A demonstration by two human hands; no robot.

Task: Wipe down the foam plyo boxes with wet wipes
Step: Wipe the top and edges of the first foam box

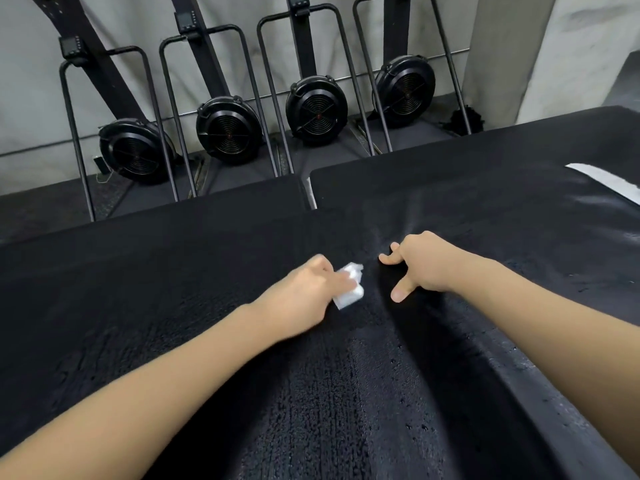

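Two black, textured foam plyo boxes (180,292) lie side by side under the person, their tops filling the lower view, a seam running toward twelve o'clock between them. At the centre, the left hand (304,289) pinches a crumpled white wet wipe (349,289) in curled fingers and presses it onto the foam just beside the seam. At three o'clock from the wipe, close but apart, the right hand (420,268) braces with spread fingers on the neighbouring box, holding nothing. Four black fan-wheel rowing machines (313,110) stand upright at twelve o'clock. Bunched so small, the wipe likely covers little per stroke and could shred on the rough texture, leaving lint.
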